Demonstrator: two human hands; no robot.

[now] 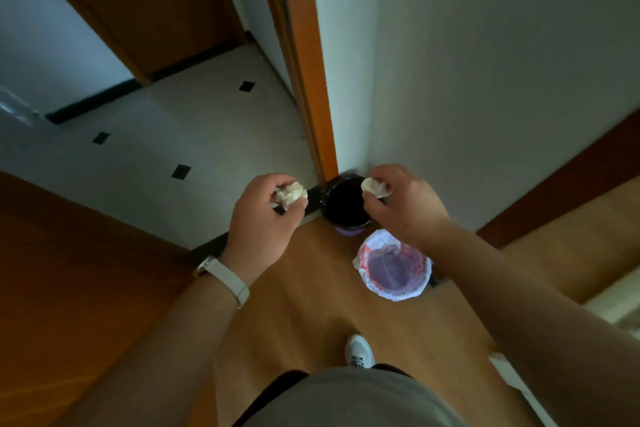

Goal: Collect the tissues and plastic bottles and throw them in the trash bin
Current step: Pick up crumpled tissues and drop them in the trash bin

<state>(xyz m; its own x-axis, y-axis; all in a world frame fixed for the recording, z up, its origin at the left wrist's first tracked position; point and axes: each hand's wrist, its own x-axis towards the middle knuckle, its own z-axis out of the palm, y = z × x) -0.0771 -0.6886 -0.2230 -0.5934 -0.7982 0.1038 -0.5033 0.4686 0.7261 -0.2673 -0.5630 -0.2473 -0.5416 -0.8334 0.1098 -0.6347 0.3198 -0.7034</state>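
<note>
My left hand point(265, 215) grips a crumpled white tissue point(291, 193), held above the floor just left of a purple trash bin point(348, 230) lined with a black bag. My right hand point(403, 204) pinches a second crumpled tissue point(375, 186) directly over the black bin's right rim. The bin stands in the corner against the door frame. A second bin point(396, 265) with a white and red liner sits just in front of it, below my right forearm. No plastic bottle is in view.
An orange door frame point(311, 80) and a white wall point(485, 62) rise behind the bins. Tiled floor point(173, 121) lies to the left, wooden floor point(304, 288) underfoot. My white shoe point(360, 350) is near the bottom centre. A pale furniture edge point(616, 308) is at right.
</note>
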